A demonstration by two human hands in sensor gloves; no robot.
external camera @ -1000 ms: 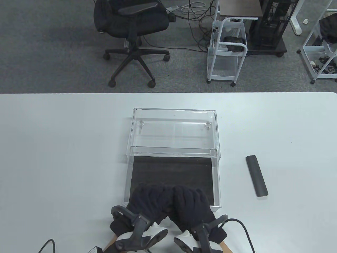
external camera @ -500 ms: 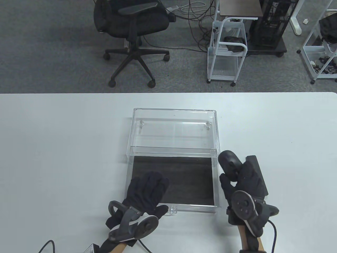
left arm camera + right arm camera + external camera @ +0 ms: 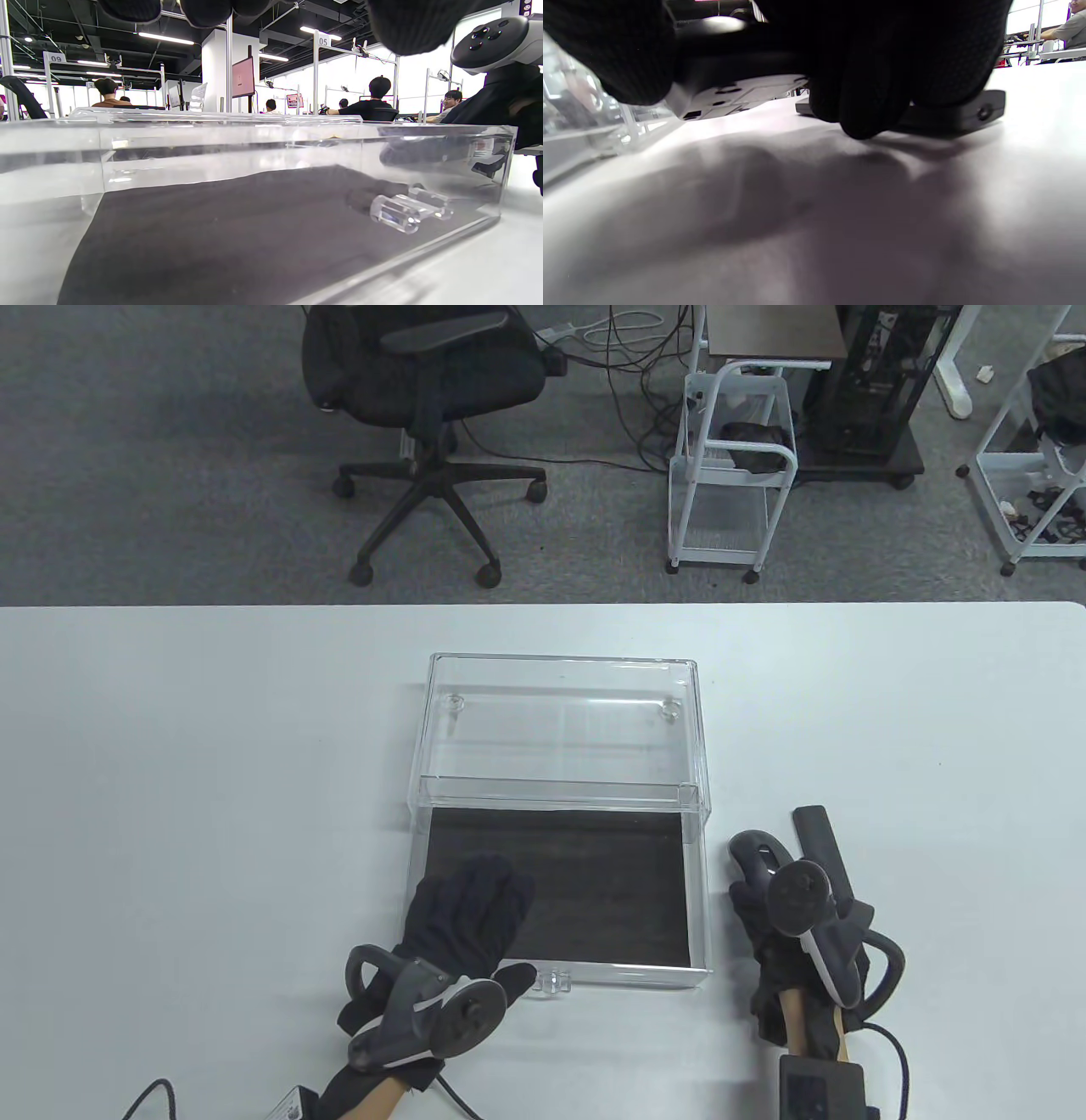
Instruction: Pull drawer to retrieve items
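The clear drawer (image 3: 697,899) is pulled out of its clear case (image 3: 560,712) toward me; its dark liner (image 3: 594,865) lies bare. My left hand (image 3: 467,903) lies open over the drawer's front left part, thumb near the small clear handle (image 3: 553,981). In the left wrist view its fingertips (image 3: 203,8) hang above the drawer front (image 3: 254,169). My right hand (image 3: 751,899) grips a black mouse-shaped item (image 3: 758,848) low over the table, right of the drawer, beside a black bar (image 3: 816,831). The right wrist view shows the item's underside (image 3: 738,95) and the bar (image 3: 950,112).
The white table (image 3: 212,772) stretches left and right of the case. Cables trail from both wrists at the near edge (image 3: 899,1069). An office chair (image 3: 424,381) and wire carts (image 3: 730,475) stand on the floor beyond the table.
Both hands were in the drawer's front. My right hand lifted the black item out to the right and has lowered it beside the bar. My left hand stays over the drawer.
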